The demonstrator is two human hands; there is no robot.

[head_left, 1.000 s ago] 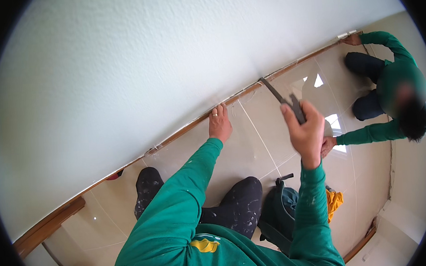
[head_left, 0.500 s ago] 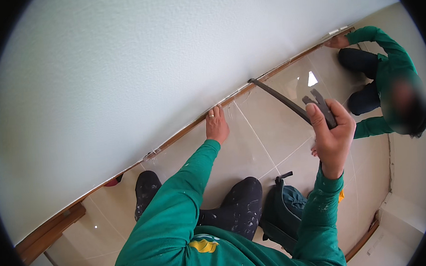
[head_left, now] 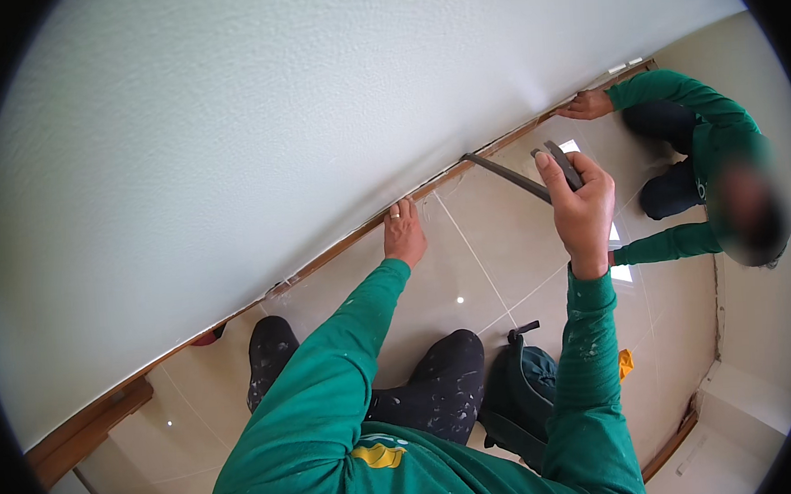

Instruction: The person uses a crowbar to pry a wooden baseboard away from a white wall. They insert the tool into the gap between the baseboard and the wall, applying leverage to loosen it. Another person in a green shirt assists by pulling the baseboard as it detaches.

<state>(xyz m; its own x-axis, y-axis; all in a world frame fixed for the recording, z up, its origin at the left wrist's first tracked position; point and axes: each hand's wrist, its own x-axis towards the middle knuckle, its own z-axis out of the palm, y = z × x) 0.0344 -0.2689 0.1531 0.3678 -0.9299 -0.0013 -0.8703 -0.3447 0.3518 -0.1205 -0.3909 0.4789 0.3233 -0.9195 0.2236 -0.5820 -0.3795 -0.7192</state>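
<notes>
Two hands busy: our right hand is clamped on a stiff, heavy-looking pry bar, tip at the wooden baseboard; left hand lies flat, fingers apart, against it

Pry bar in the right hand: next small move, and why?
Probably lower the pry bar so its tip seats in the seam between the wall and the wooden baseboard. The right hand holds it raised, tip near the seam, while the left hand presses the baseboard.
</notes>
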